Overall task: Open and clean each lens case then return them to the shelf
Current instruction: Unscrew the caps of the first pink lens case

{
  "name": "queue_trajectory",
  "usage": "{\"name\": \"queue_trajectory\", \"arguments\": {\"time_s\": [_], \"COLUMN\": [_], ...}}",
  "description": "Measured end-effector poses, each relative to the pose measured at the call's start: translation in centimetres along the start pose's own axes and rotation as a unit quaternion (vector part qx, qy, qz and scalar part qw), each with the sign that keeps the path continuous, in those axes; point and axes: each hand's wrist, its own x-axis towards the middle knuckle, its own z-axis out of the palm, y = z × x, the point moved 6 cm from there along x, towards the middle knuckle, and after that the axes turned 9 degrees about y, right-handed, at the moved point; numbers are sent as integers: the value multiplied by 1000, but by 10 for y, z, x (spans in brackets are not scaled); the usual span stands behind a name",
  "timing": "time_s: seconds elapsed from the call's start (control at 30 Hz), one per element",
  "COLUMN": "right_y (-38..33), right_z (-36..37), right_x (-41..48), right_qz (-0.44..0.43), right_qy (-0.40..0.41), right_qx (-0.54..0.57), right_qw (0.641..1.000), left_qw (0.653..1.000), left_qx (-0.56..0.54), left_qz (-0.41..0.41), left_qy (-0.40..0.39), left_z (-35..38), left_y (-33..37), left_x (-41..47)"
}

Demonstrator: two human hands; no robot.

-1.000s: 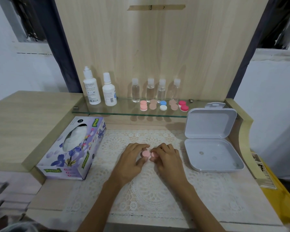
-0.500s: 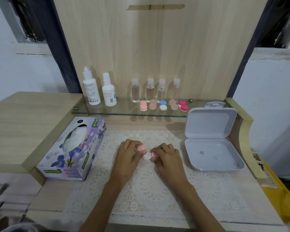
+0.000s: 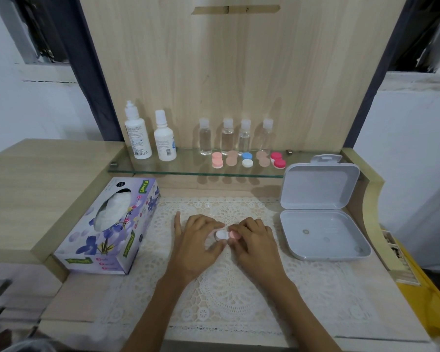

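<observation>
- Mid-mat, in the near half of the desk: case (image 3: 226,235) sits low on the lace mat (image 3: 226,301) between both hands, white end to the L, pink cap to the R.
- L hand (image 3: 198,240): thumb + forefinger curled round the white end, little finger splayed flat on the mat. Can't tell if anything's in the palm.
- R hand (image 3: 254,242): fingertips pinch the pink cap, other fingers curled over it.
- Handling, my guess: tiny, light, stiff plastic. Smooth, so prob. slippery when wet. Not fragile, but a loose cap could roll away. Best hold: brace one well w/ one hand, twist the cap by its rim w/ the other.
- L edge of mat: tissue box (image 3: 109,229), a tissue poking up, handy for wiping. R edge: grey box (image 3: 323,232), lid open.
- Back of desk: glass shelf (image 3: 188,168) w/ more cases (image 3: 247,160) in a row, bottles (image 3: 205,137) behind.
</observation>
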Motion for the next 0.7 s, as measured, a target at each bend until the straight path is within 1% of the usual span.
{"name": "queue_trajectory", "arguments": {"time_s": [0.07,0.23,0.4,0.7], "right_y": [0,1,9,4], "right_z": [0,-1,-3,6], "right_x": [0,1,3,2], "right_qz": [1,20,62,21], "right_qy": [0,-4,24,14], "right_qx": [3,26,50,52], "right_qw": [1000,999,997,998], "left_qw": [1000,1000,999,999], "left_qx": [18,26,35,38], "left_qz": [14,8,9,19], "left_qy": [-8,-2,6,26], "left_z": [2,3,1,-1], "left_y": [1,-2,0,1], "left_x": [0,0,1,4]}}
